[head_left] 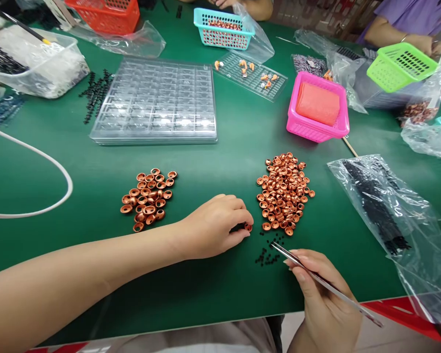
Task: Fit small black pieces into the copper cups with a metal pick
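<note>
My left hand (215,225) rests on the green table, thumb and fingers pinching a small copper-coloured cup (248,227) with a hole in it. My right hand (325,289) grips metal tweezers (316,278). Their tips reach into a scatter of tiny black pieces (267,257); whether one is caught between them is too small to tell. Just above lies a large heap of copper cups (284,191). Left of my left hand, beyond the forearm, is a smaller group of similar copper cups (147,198).
A clear compartment tray (158,105) lies at the back left. A pink basket (318,128) holds a folded red cloth. Plastic bags (382,206) of black strips lie at right. A white cable (55,166) loops in at left. Other people's hands (426,45) show across the table.
</note>
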Demonstrator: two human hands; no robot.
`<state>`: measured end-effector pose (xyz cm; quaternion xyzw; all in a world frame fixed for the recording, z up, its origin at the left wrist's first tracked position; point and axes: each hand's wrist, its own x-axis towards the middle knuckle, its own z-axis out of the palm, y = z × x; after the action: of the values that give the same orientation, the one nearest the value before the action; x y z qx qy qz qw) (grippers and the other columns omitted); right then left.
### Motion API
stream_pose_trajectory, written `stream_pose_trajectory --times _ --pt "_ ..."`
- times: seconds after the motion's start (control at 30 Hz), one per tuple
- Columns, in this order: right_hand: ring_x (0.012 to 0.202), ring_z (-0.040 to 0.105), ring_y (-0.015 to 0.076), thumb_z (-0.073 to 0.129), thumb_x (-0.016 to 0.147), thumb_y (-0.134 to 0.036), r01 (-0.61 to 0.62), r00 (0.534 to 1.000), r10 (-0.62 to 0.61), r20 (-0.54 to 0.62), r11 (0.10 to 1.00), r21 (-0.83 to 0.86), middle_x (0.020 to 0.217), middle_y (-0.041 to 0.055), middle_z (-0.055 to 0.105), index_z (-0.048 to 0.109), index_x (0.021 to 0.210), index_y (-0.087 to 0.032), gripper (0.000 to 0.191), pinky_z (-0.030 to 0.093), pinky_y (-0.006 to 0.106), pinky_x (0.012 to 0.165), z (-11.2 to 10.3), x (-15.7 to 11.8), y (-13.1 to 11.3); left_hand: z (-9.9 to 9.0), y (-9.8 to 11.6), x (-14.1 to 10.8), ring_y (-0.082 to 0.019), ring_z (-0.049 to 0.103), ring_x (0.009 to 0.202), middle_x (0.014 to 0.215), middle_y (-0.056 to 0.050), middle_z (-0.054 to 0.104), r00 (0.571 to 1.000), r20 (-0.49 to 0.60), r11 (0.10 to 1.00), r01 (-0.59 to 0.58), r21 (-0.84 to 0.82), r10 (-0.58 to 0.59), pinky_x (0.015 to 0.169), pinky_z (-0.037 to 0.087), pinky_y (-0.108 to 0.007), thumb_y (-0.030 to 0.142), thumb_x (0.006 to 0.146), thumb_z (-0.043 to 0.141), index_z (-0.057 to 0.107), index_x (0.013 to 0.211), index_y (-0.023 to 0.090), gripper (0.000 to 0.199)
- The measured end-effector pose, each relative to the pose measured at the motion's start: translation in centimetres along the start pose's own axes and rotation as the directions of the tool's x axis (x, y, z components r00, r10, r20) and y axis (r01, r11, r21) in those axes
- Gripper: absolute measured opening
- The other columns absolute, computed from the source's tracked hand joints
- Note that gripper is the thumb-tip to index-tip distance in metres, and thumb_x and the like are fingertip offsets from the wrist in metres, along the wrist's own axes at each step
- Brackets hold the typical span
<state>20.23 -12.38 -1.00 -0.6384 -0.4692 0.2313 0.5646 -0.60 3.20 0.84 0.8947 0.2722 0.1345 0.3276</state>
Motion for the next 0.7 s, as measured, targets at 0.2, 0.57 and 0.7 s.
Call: stream_pose_trajectory --times 0.2,0.57,0.7 --pt "0.080 0.073 0.0200 0.073 0.082 -0.021 -0.062 0.998 0.062 -0.012 0.998 0.004 0.096 0.0051 0.074 0.071 0.092 -0.021 0.011 0.062 0.034 0.069 -0.2 -0.1 0.1 0.4 1.4 -0.7 -0.016 0.060 0.078 0.084 -0.002 0.067 0.995 -0.101 0.997 -0.011 -0.081 0.002 0.075 0.045 -0.029 0.017 0.090 0.055 0.065 0.095 0.018 0.010" --pt "0.085 0.072 0.0183 0.071 0.083 -0.021 -0.018 0.999 0.023 0.026 0.987 -0.160 0.092 0.0037 0.074 0.068 0.093 -0.021 0.011 0.062 0.031 0.073 -0.6 -0.4 0.1 2.4 2.8 -1.0 -0.014 0.059 0.073 0.080 -0.001 0.066 0.995 -0.099 0.979 0.010 -0.204 -0.030 0.067 0.046 -0.025 0.016 0.088 0.053 0.062 0.095 0.018 0.011" --pt "0.085 0.071 0.0177 0.071 0.083 -0.020 0.015 1.000 -0.012 0.017 0.978 -0.209 0.091 0.0031 0.073 0.068 0.094 -0.021 0.011 0.060 0.030 0.074 -0.1 -0.5 0.3 2.4 2.4 -0.8 -0.013 0.060 0.073 0.080 0.000 0.066 0.994 -0.109 0.973 0.001 -0.232 -0.026 0.066 0.046 -0.025 0.016 0.088 0.054 0.063 0.095 0.017 0.012"
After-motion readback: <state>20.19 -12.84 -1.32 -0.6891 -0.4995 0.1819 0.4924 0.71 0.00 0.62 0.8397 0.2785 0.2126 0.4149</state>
